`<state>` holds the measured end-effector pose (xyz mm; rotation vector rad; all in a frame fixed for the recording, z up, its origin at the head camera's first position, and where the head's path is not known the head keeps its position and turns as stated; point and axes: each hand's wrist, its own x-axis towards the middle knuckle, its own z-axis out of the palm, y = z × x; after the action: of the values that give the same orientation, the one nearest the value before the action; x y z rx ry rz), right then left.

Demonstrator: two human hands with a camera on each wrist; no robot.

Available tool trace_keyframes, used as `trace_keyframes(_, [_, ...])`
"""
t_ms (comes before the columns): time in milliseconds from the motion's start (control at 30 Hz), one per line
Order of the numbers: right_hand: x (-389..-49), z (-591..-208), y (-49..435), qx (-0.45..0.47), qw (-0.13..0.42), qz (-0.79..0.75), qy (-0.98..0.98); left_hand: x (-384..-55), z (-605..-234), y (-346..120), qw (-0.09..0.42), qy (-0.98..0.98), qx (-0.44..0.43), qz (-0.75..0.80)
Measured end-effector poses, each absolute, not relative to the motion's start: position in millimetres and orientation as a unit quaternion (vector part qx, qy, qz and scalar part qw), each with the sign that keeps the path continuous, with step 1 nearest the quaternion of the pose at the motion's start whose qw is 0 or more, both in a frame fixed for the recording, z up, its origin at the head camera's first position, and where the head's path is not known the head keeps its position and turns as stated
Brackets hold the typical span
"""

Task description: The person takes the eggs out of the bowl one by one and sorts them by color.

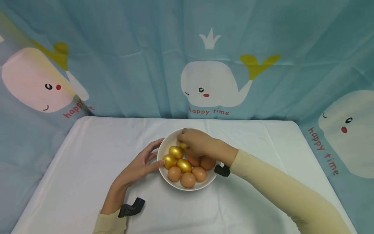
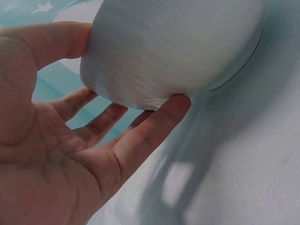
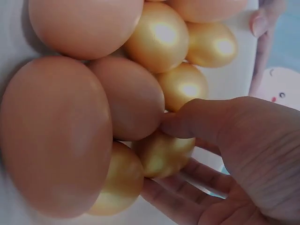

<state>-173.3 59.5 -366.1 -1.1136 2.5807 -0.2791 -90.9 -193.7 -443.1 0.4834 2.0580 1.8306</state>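
Observation:
A white bowl (image 1: 170,141) on the cloth holds golden eggs (image 1: 184,165) and brown eggs (image 1: 188,180). At the bowl's left side, my left hand (image 1: 139,165) grips it, thumb at the rim and fingertips against the outer wall (image 2: 173,47). My right hand (image 1: 201,143) reaches into the bowl's far part and pinches a golden egg (image 3: 164,154) between thumb and fingers. In the right wrist view, that egg touches a brown egg (image 3: 129,101) and is close to another golden egg (image 3: 119,185). From the head, the right hand partly hides the far eggs.
A white cloth (image 1: 73,182) covers the table under the bowl. Behind it hangs a blue curtain (image 1: 140,81) printed with whales. Dark wrist devices (image 1: 132,208) are worn on both arms, the right one close beside the bowl's rim.

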Motion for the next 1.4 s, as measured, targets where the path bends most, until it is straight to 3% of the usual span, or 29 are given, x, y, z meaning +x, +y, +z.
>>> trace_keyframes(500, [-165,-358,87,-0.369,0.140,-0.168,0.903,-89,-450,-191,0.166,0.735,0.157,0.638])
trace_keyframes(767, [-152,-348,115,-0.342,0.078,-0.280,0.894,-90,-443,-189,0.166,0.737,0.156,0.636])
trace_keyframes(1000, [-145,-345,140,-0.298,0.061,-0.396,0.866,-91,-440,-189,0.164,0.737,0.157,0.637])
trace_keyframes(1400, [-132,-346,178,-0.228,-0.014,-0.435,0.871,-90,-441,-190,0.161,0.743,0.157,0.630])
